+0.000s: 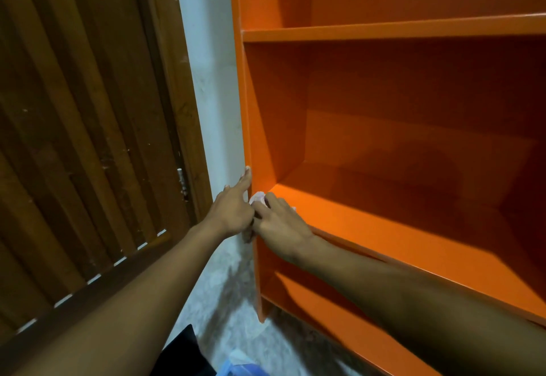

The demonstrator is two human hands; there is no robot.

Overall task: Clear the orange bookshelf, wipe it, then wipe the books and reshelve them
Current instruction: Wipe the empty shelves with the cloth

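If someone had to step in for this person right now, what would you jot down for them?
Left hand: fingers straight, index finger touching the front edge of the orange bookshelf side panel.
Right hand: pressing a small pale cloth onto the front left corner of the middle shelf.
Shelf: the compartments in view hold no books, so clearing looks done there.
Books: none in view.
In progress: wiping the shelf, currently at that left corner.
Left: finish wiping the bookshelf, then wipe the books and put them back.
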